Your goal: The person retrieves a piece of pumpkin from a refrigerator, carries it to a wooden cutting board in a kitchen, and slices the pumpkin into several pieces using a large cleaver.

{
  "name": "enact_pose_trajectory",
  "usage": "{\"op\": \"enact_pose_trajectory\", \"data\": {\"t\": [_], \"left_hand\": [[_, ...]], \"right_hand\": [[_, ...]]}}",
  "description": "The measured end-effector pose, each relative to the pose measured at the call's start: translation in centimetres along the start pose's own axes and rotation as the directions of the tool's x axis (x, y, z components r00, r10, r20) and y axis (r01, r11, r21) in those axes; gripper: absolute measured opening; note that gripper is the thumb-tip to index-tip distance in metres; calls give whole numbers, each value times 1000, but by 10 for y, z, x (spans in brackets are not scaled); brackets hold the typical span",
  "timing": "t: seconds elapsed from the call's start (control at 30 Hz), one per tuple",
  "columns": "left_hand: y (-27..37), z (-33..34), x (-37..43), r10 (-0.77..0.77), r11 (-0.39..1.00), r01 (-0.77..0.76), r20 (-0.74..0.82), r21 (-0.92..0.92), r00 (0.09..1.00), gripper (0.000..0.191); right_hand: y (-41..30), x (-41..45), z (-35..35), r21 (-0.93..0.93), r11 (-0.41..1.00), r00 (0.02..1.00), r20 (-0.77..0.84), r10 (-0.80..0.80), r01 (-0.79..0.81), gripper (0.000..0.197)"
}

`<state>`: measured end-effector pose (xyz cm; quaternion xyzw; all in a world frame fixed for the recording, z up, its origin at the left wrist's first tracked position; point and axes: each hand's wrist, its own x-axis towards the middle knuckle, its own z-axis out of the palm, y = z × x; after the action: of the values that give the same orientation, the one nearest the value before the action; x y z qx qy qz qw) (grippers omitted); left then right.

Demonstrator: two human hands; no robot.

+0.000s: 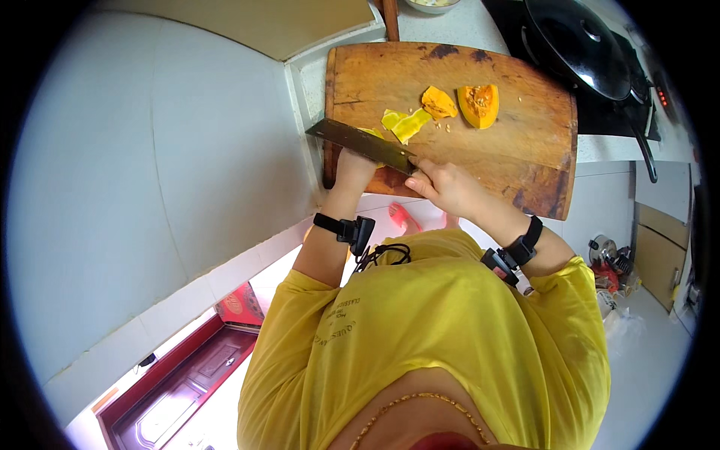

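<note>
My right hand (450, 187) grips a cleaver (363, 147), its handle mostly covered by the fingers. The wide dark blade slants up to the left over the cutting board (523, 169). Under that blade is my left hand (355, 169), its fingers hidden, so what they hold does not show. Bits of yellow pumpkin (371, 133) peek out along the blade's edges close to this hand. Further up the board lie cut strips of pumpkin rind (410, 125), an orange scrap of pumpkin (439, 102) and a pumpkin wedge (478, 107) with seeds in its hollow.
Loose seeds (442, 127) are scattered on the board. A lidded black pan (585, 50) sits on the cooktop (613, 121) at the right, its handle (643, 143) jutting past the counter edge. A bowl (433, 5) stands behind the board. A pale wall (225, 146) borders the left.
</note>
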<state>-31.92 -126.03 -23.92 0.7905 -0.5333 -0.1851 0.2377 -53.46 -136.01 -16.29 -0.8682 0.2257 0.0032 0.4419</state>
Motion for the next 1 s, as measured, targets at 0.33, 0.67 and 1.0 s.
{"op": "enact_pose_trajectory", "data": {"t": [0.33,0.67,1.0], "left_hand": [[-3,5,-5,-53,987,42,-63,-156,997,29],[26,-9,-1,-352,930,356,60,-94,934,50],[18,-24,-8,-318,944,324,90,-57,944,50]], "right_hand": [[-14,18,-4,91,996,999,38,17,-20,47],[-13,66,8,479,824,950,219,224,-304,53],[8,46,2,572,762,951,136,278,-305,54]]}}
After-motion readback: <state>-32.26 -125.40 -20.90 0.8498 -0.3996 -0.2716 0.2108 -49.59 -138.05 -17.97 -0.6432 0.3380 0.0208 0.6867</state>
